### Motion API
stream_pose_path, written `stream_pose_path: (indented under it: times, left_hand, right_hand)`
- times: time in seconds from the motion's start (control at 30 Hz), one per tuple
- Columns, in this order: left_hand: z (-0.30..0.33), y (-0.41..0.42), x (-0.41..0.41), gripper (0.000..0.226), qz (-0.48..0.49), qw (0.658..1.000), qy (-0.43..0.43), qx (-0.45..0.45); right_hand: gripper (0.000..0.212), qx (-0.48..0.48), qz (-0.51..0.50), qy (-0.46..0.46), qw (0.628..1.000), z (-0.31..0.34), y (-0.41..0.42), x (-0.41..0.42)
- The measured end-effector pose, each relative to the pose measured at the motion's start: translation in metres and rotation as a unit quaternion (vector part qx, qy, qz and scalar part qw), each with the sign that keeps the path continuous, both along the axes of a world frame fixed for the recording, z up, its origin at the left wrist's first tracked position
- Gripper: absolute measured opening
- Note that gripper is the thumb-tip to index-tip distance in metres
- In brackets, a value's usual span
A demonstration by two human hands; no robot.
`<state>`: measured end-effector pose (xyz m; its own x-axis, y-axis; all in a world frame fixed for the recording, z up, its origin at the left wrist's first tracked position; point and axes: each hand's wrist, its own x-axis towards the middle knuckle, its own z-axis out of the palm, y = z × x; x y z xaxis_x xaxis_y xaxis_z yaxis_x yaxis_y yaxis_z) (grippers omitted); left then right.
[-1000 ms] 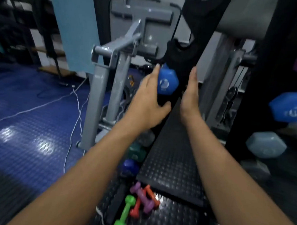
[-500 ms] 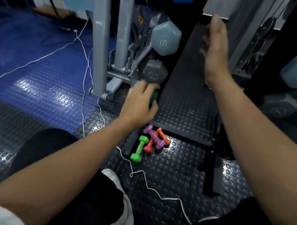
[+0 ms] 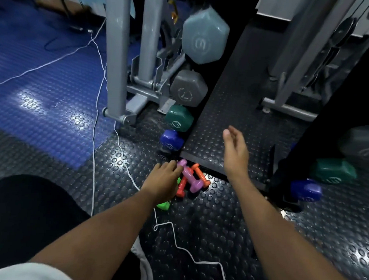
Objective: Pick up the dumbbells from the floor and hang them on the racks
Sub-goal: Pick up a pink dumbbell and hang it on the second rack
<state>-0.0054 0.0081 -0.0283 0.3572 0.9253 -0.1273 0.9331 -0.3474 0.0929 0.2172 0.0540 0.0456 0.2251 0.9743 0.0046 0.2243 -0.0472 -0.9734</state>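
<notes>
Several small dumbbells lie in a heap on the studded floor at the foot of the black rack panel (image 3: 233,95): a purple one (image 3: 189,178), an orange one (image 3: 201,175), a red one (image 3: 181,189) and a green one (image 3: 163,205). My left hand (image 3: 162,182) reaches down over the heap, covering most of the green dumbbell, its fingertips touching the purple one's end. My right hand (image 3: 234,154) hovers open above the panel's lower edge and holds nothing. On the rack's left side hang a pale blue dumbbell (image 3: 205,35), a grey dumbbell (image 3: 188,88), a dark green dumbbell (image 3: 179,118) and a blue dumbbell (image 3: 171,140).
More dumbbells hang on the rack's right side, among them a green one (image 3: 333,171) and a blue one (image 3: 306,190). A grey machine frame (image 3: 115,53) stands left of the rack. A white cable (image 3: 95,126) trails over the floor. My dark-clothed knee (image 3: 19,218) is at lower left.
My view has dropped from the rack to the floor. My left hand came down from the rack's dumbbells onto the small heap. My right hand lowered along the panel.
</notes>
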Motion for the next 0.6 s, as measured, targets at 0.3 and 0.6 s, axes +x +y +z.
stream_pose_path:
  times: [0.3,0.6]
  left_hand:
    - [-0.082,0.034,0.020,0.065,0.074,0.993,-0.037,-0.085]
    - [-0.133,0.074,0.035,0.074,0.144,0.976,-0.077,-0.145]
  right_hand:
    - [0.075,-0.131,0.004,-0.070,0.989,-0.140,-0.018,-0.001]
    - [0.032,-0.211,0.111,-0.186,0.953,-0.209,-0.004,-0.012]
